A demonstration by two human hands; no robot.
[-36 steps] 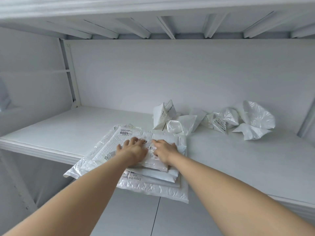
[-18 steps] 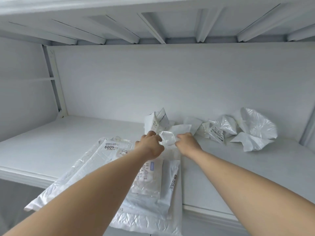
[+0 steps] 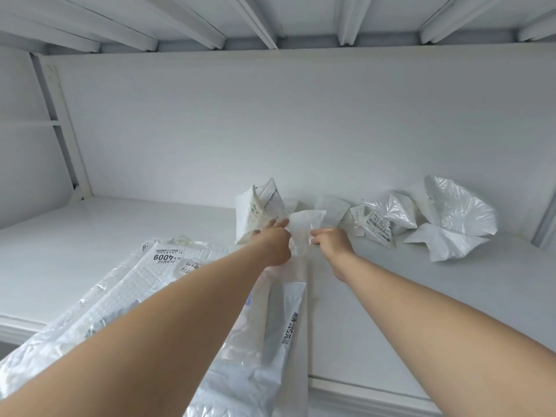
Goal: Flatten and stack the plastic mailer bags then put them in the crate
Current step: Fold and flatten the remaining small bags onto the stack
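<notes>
A stack of flattened white mailer bags [image 3: 168,275] lies on the white shelf [image 3: 90,233] at the front left, overhanging its edge. Both my hands reach past it and pinch one crumpled white mailer bag [image 3: 304,224], my left hand [image 3: 272,240] on its left side, my right hand [image 3: 329,239] on its right. Behind it a crumpled bag with print [image 3: 255,210] stands against the back wall. More crumpled bags [image 3: 376,219] and a large shiny one [image 3: 451,212] lie to the right. No crate is in view.
White back wall [image 3: 270,130] stands close behind the bags. An upper shelf with ribs [image 3: 270,19] hangs overhead. A white upright post [image 3: 63,127] stands at the left rear corner. The shelf's front edge [image 3: 361,392] runs below my right arm.
Both hands left the flattened stack, reached forward to the crumpled pile and took hold of one crumpled bag. The view moved closer and tilted up.
</notes>
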